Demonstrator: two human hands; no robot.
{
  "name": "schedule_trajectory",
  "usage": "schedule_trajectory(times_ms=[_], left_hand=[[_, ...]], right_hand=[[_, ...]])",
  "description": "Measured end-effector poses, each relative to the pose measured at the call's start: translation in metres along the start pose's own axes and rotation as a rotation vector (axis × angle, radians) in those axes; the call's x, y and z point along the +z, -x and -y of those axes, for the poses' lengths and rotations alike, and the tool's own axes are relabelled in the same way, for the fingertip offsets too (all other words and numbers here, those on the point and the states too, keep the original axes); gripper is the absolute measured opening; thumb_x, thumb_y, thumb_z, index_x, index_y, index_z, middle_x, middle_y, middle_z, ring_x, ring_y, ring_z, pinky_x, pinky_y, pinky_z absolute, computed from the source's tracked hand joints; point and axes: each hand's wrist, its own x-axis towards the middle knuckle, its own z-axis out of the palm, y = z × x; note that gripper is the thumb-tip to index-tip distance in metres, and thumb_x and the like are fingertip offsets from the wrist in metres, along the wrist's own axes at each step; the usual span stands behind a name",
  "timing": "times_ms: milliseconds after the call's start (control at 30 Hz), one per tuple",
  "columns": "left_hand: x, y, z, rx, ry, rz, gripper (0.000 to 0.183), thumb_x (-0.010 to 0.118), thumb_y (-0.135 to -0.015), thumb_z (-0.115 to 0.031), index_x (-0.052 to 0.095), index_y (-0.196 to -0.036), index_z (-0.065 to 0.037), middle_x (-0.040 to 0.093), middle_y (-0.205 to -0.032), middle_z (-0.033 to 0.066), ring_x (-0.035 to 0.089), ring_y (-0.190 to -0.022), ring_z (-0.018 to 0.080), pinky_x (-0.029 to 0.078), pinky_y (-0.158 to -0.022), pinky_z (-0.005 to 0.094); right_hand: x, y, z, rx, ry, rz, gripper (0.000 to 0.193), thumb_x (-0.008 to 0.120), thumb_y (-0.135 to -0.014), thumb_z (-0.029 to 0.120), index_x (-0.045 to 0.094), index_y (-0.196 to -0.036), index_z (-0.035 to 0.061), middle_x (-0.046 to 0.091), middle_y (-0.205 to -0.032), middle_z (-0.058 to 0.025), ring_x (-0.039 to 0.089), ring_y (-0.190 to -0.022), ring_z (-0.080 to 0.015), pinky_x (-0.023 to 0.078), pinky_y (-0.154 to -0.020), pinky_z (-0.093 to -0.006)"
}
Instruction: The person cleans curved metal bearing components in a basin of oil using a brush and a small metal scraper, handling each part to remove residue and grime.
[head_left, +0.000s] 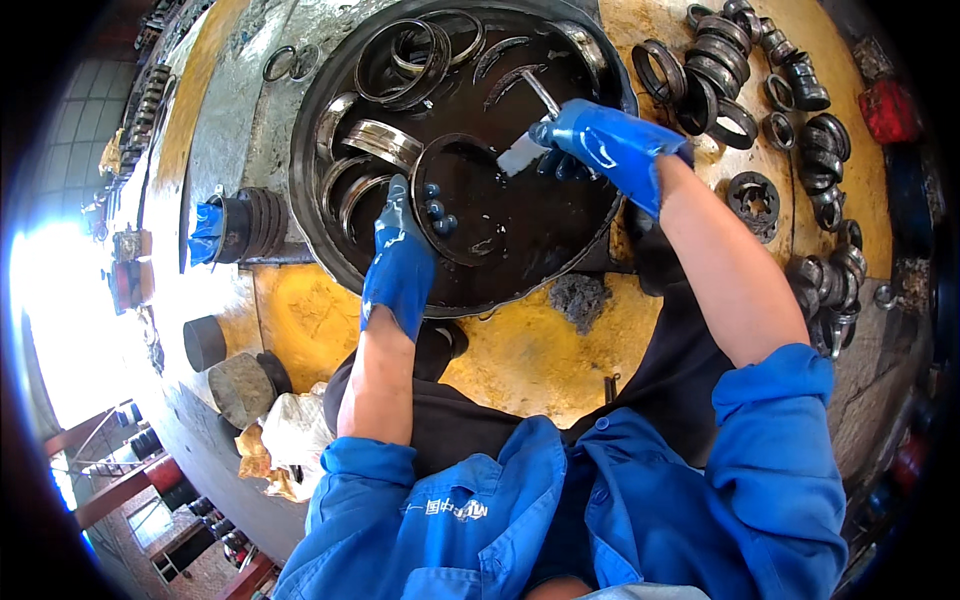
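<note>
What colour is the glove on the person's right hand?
The glove is bright blue, seen best in the head view.

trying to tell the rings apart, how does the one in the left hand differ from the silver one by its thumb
The held ring looks dark; the silver ring looks bright. The held ring appears wider across, while the silver ring shows a broader band. Both are circular.

The bare left forearm (383, 375) reaches toward 12 o'clock, the gloved left hand (401, 232) nearly in line, its thumb (398, 192) pointing to 12 and fingers (436, 209) curled on the 3 o'clock side, gripping. The right forearm (735, 260) angles toward 11; the right hand (588, 138), gloved too, bends to 10, gripping.
</note>
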Motion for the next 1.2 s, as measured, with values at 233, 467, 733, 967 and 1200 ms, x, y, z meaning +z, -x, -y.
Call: schedule_trajectory(times_ms=[233, 467, 733, 967, 1200], left_hand=[[-0.02, -0.003, 0.008, -0.022, 0.116, 0.093, 0.037, 0.054, -0.107, -0.041, 0.065, -0.106, -0.005, 0.063, -0.085, 0.0063, 0.059, -0.072, 0.02, 0.053, -0.072, 0.0371], [-0.016, -0.005, 0.006, -0.063, 0.31, 0.258, 0.036, 0.056, -0.106, -0.039, 0.065, -0.109, -0.005, 0.065, -0.094, 0.0073, 0.061, -0.083, 0.0213, 0.053, -0.081, 0.0376], [0.001, -0.001, 0.021, -0.08, 0.56, 0.524, 0.035, 0.059, -0.105, -0.037, 0.065, -0.114, -0.005, 0.068, -0.103, 0.0084, 0.063, -0.095, 0.0227, 0.053, -0.091, 0.0381], [0.022, 0.006, 0.03, -0.052, 0.593, 0.535, 0.033, 0.06, -0.105, -0.036, 0.065, -0.116, -0.005, 0.07, -0.106, 0.0089, 0.066, -0.099, 0.0226, 0.054, -0.093, 0.0377], [0.02, 0.0, 0.035, -0.045, 0.409, 0.342, 0.03, 0.059, -0.105, -0.036, 0.066, -0.115, -0.008, 0.071, -0.101, 0.0086, 0.068, -0.089, 0.0208, 0.057, -0.084, 0.0367]], right_hand=[[0.061, -0.052, -0.037, -0.036, 0.615, -0.173, 0.033, 0.056, -0.091, 0.02, 0.076, -0.111, 0.0032, 0.07, -0.116, -0.0275, 0.069, -0.111, -0.0396, 0.055, -0.095, -0.0439], [0.081, -0.054, 0.001, 0.117, 0.367, -0.253, 0.04, 0.067, -0.092, 0.033, 0.072, -0.119, 0.0038, 0.074, -0.103, -0.0213, 0.073, -0.099, -0.0332, 0.057, -0.089, -0.0394], [0.115, -0.061, -0.031, -0.533, -0.08, -0.434, 0.033, 0.065, -0.096, 0.011, 0.067, -0.129, 0.0068, 0.074, -0.109, -0.012, 0.072, -0.1, -0.024, 0.055, -0.09, -0.0357], [0.122, -0.046, -0.01, -0.687, 1.115, -0.588, 0.04, 0.062, -0.09, 0.013, 0.063, -0.13, 0.0078, 0.069, -0.122, -0.0152, 0.071, -0.102, -0.0308, 0.057, -0.084, -0.0442], [0.121, -0.035, -0.019, -0.957, 1.115, -0.608, 0.046, 0.061, -0.083, 0.012, 0.063, -0.128, 0.0039, 0.066, -0.124, -0.0148, 0.07, -0.093, -0.0276, 0.057, -0.079, -0.0411]])
